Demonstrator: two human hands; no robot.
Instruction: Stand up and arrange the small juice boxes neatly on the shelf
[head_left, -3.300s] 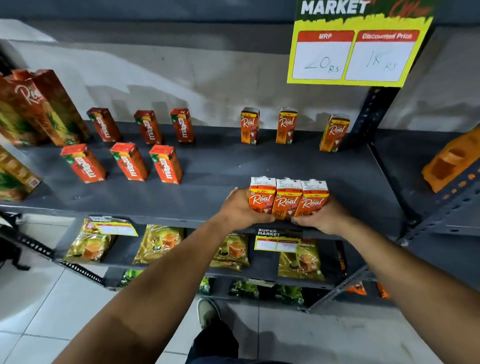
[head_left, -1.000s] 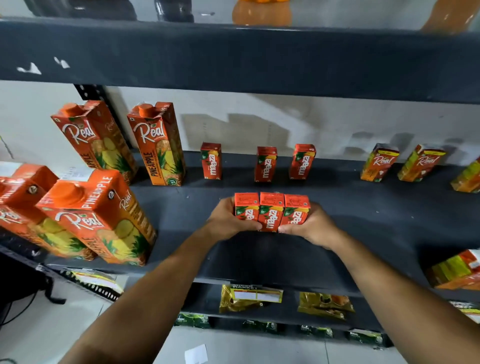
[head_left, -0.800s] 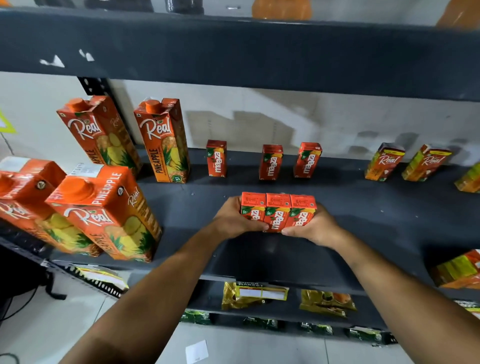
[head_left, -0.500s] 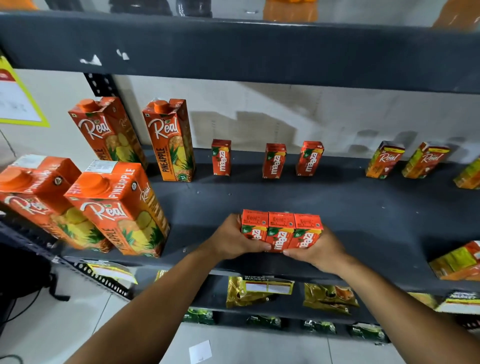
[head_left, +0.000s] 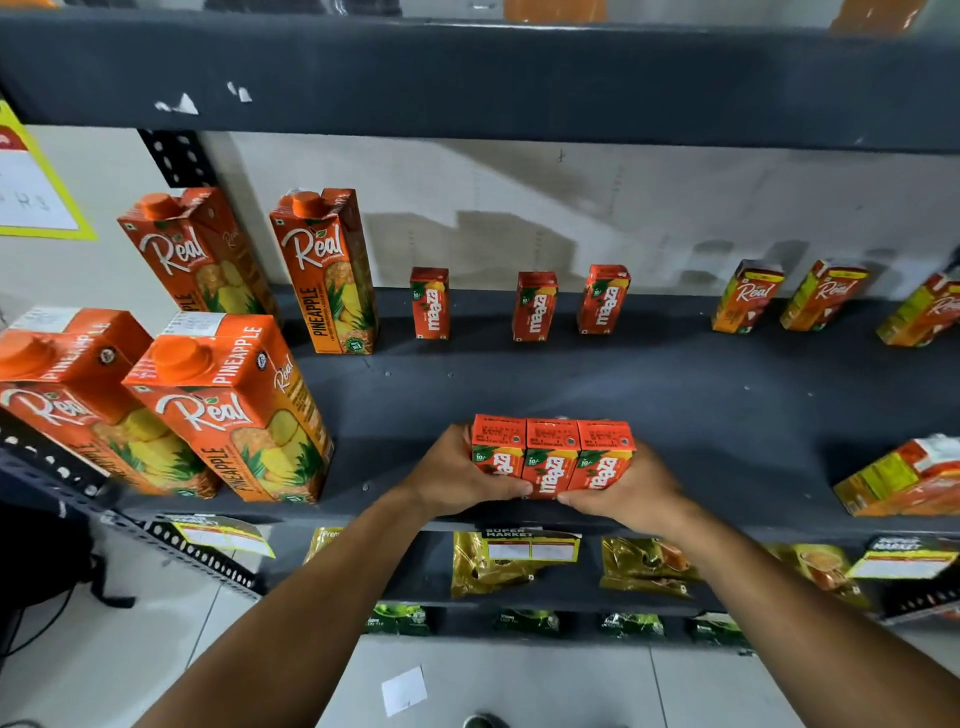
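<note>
Fingers (head_left: 511, 488) of both hands clamp three Maaza boxes (head_left: 551, 457) (upright) at shelf (head_left: 727, 415) front edge — bare shelf behind.

The dark shelf (head_left: 675, 395) carries four tall pineapple cartons (head_left: 234, 410) at left. Three Maaza boxes (head_left: 552, 457) stand together near; three more (head_left: 535, 306) stand far, apart.

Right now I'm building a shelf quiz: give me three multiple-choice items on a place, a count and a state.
1. Where is the held Maaza trio? A back wall B shelf front C floor
2. How many Maaza boxes stand at the back? A two B three C five
3. How do the hands hold the trio? A one hand only B both press its sides C neither touches

B: it sits near the shelf front edge. B: three stand apart there. B: left hand and right hand flank it.
</note>
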